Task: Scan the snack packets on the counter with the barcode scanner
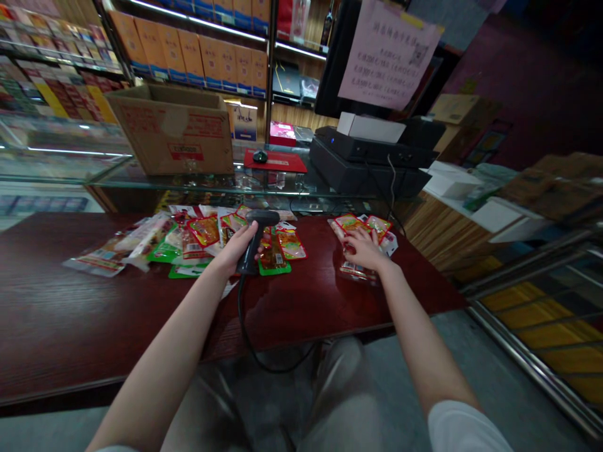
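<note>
My left hand [239, 248] is wrapped round the grip of a black handheld barcode scanner [252, 251], whose head tips up over the packets. A cable hangs from its base. Just behind and to the left lies a heap of vacuum-packed snack packets [188, 235], some with green or red edges. A green-edged packet [274, 268] lies right of the scanner. Over on the right, my right hand [365, 249] rests on a smaller pile of snack packets [351, 221], fingers spread across them. Its palm hides part of the pile.
The dark red wooden desk [117, 320] spans the front. Behind it, a glass counter [235, 182] carries an open cardboard box [174, 138], a mouse [260, 156] on a red mat, and a black cash drawer [362, 164]. A monitor with a pink notice [389, 56] stands above.
</note>
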A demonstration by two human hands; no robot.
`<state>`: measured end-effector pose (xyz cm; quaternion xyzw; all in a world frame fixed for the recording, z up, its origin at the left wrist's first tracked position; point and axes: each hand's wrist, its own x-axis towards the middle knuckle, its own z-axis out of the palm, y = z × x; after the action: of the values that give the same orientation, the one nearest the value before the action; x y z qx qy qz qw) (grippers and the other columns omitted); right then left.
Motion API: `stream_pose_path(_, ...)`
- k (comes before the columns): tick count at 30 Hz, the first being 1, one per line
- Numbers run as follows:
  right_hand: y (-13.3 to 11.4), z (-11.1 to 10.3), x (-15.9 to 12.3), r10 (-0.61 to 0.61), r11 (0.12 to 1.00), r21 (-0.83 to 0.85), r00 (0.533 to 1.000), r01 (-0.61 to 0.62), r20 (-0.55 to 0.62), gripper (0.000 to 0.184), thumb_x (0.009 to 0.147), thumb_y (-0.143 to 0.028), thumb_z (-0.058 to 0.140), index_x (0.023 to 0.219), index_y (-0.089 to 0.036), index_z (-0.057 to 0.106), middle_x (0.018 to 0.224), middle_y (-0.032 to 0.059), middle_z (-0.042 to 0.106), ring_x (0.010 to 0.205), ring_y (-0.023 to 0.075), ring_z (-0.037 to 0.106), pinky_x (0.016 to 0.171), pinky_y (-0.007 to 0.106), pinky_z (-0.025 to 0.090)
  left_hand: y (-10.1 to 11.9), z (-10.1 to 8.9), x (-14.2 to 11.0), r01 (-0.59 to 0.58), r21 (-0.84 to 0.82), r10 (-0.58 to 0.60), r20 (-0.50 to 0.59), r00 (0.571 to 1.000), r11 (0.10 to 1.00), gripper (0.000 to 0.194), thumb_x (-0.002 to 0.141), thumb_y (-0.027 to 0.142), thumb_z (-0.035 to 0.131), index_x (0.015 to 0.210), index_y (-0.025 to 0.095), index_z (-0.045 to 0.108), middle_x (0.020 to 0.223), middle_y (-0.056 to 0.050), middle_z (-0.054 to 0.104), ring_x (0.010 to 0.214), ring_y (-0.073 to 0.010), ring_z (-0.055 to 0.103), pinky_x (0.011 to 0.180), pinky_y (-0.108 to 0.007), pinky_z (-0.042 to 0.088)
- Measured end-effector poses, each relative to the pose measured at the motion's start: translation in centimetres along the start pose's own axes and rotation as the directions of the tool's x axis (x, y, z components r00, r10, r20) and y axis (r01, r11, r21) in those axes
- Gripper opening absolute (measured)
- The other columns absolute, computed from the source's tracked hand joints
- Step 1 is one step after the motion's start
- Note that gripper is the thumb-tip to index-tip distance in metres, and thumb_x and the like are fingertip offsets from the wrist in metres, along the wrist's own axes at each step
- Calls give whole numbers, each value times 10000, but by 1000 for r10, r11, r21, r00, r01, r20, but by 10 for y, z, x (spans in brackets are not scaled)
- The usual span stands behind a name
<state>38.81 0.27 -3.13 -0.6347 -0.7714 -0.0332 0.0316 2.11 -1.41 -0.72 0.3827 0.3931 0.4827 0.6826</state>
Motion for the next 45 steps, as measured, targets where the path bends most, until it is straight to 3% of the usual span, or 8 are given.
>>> stream_pose_path(5, -66, -6, 29, 24, 984, 179, 998, -14, -54, 390, 912, -390, 500, 1210, -160, 599, 1321, 150, 583, 1275, 277, 501, 1099, 444, 335, -3, -7, 5, -7, 4, 7, 41, 999, 1000, 427, 843, 523, 641, 1032, 152, 548, 605, 22, 568, 424, -100, 513, 383, -205, 403)
stream_pose_path(8, -112, 3, 45, 134, 961, 229, 986, -155, 104, 720, 825, -643, 565, 1284, -88, 530, 1267, 225, 602, 1196, 333, 562, 1011, 451, 412, -2, -5, 3, -30, -6, 30, 17, 999, 1000, 425, 846, 504, 644, 1062, 154, 539, 634, 20, 579, 425, -97, 506, 369, -201, 395)
stream_pose_path(11, -137, 11, 54, 195, 951, 199, 958, -238, 211, 790, 751, -684, 625, 1235, -63, 563, 1329, 268, 551, 1251, 395, 514, 991, 479, 421, 0, -1, 0, -19, 3, 19, -2, 1000, 1000, 447, 848, 509, 639, 1092, 148, 540, 611, 29, 561, 412, -96, 494, 363, -200, 390)
stream_pose_path(17, -138, 14, 68, 234, 927, 206, 912, -314, 337, 648, 672, -510, 752, 1172, -120, 621, 1297, 210, 599, 1249, 374, 542, 964, 429, 454, 3, 2, -4, -3, -2, 3, 10, 1000, 1000, 421, 853, 491, 645, 1080, 151, 545, 576, 38, 539, 415, -95, 501, 377, -193, 399)
stream_pose_path(25, -151, 12, 56, 276, 879, 300, 908, -371, 315, 1011, 652, -632, 748, 1393, -45, 389, 1403, 290, 482, 1320, 393, 469, 1047, 534, 381, 1, -1, -1, -31, -18, 32, 33, 999, 999, 396, 853, 478, 648, 1063, 157, 549, 664, 6, 606, 442, -92, 517, 393, -204, 412)
stream_pose_path(30, -157, 12, 51, 266, 899, 251, 902, -360, 341, 802, 664, -548, 769, 1285, -121, 497, 1419, 246, 473, 1342, 384, 445, 1055, 528, 370, 2, 2, -2, -43, -28, 42, -13, 999, 999, 371, 845, 449, 666, 1035, 150, 557, 734, -13, 639, 452, -85, 516, 376, -201, 402)
stream_pose_path(37, -143, 19, 44, 261, 828, 493, 962, -267, 82, 508, 739, -338, 721, 1154, -218, 453, 1133, 100, 677, 1071, 272, 654, 848, 347, 480, 0, 2, 0, -40, -39, 40, 9, 999, 998, 438, 820, 466, 690, 1082, 140, 557, 766, -32, 653, 455, -85, 520, 361, -195, 395)
stream_pose_path(45, -137, 23, 45, 307, 737, 653, 947, -171, -99, 457, 784, -264, 651, 1181, -255, 424, 1129, 68, 699, 1050, 240, 670, 820, 300, 485, -9, 5, 1, -88, -25, 90, 121, 989, 996, 419, 798, 500, 701, 978, 142, 580, 760, -33, 637, 459, -68, 492, 355, -179, 379)
